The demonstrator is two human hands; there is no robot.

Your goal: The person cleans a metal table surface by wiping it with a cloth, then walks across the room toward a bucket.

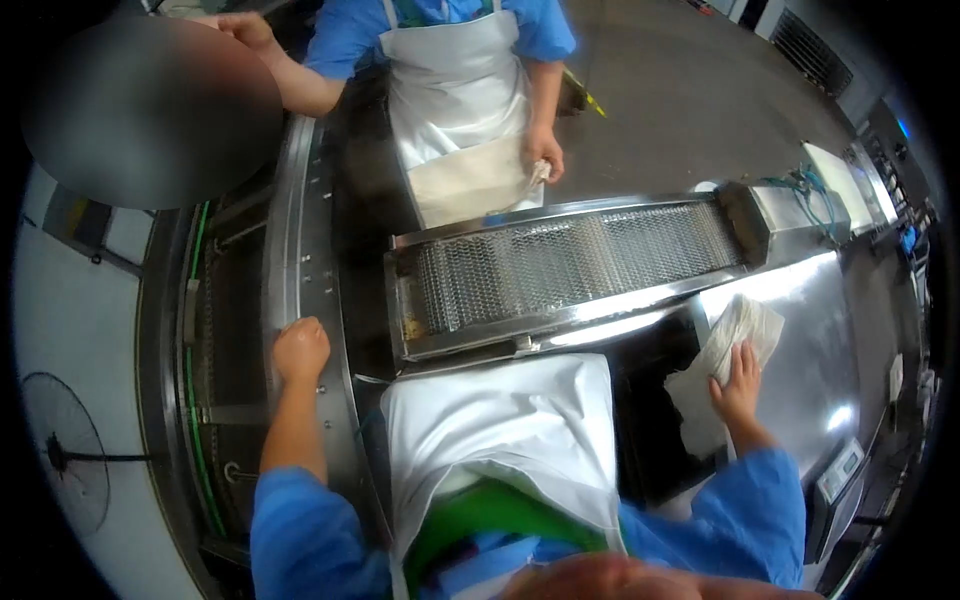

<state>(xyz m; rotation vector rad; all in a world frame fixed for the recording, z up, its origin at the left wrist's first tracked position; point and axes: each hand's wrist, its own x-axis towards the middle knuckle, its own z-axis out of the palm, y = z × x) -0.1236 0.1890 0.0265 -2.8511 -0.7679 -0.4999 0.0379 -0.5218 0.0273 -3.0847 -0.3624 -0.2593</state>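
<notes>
My left hand (301,348) is curled into a fist and rests on the steel rim (305,250) of the machine at the left. What its fingers hold, if anything, is hidden. At the right, my right hand (738,384) lies on a pale crumpled cloth (742,325), its fingers spread along the fabric. That cloth rests on a steel tabletop (810,350), and its lower part hangs over the near left edge. A metal mesh conveyor (570,265) runs between me and a co-worker.
Across the conveyor stands a co-worker in a white apron (455,90), one hand holding a light cloth (465,185). A digital scale (840,475) sits at the lower right. A fan (65,455) is at the far left, beyond the machine's green strip (190,375).
</notes>
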